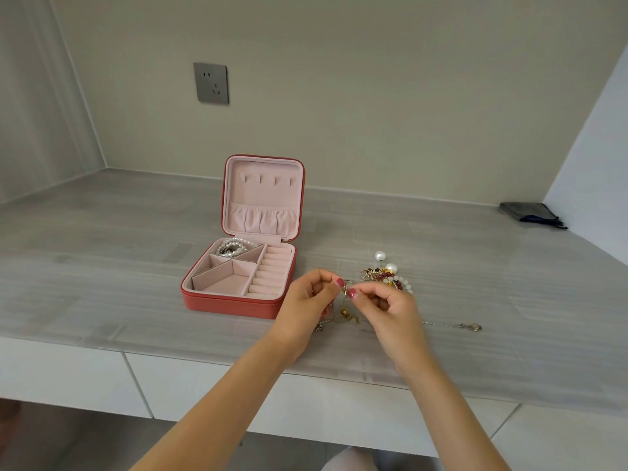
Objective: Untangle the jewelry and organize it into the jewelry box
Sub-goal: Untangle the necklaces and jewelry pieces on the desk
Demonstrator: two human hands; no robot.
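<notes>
Left hand [307, 297]: raised just above the counter [102, 266], right of the box [238, 283]; fingers curled, thumb and forefinger pinching a thin gold chain [346, 312] at its top end.
Right hand [390, 302]: close beside the left, fingertips almost meeting it; fingers curled, thumb and forefinger pinching the same chain (the exact grip point is too small to tell).
Chain: hangs down between the two hands, with small gold bits near its low end, close to the counter.
Tangle [387, 277]: a heap of gold pieces, dark red beads and white beads on the counter, just behind the right hand; two large pearls [380, 256] stand at its far edge.
Silver chain [452, 324]: lies flat on the counter, running right from under the right hand to a small ring at its end.
Box: red outside, pink inside, lid standing upright and open; it sits on the counter left of the hands.
Pearl strand [232, 248]: coiled in the box's far left compartment; the other compartments and the ring rolls on the right look bare.
Pouch [530, 214]: dark, flat, far right by the wall.
Socket [211, 83]: grey, on the wall above the box.
</notes>
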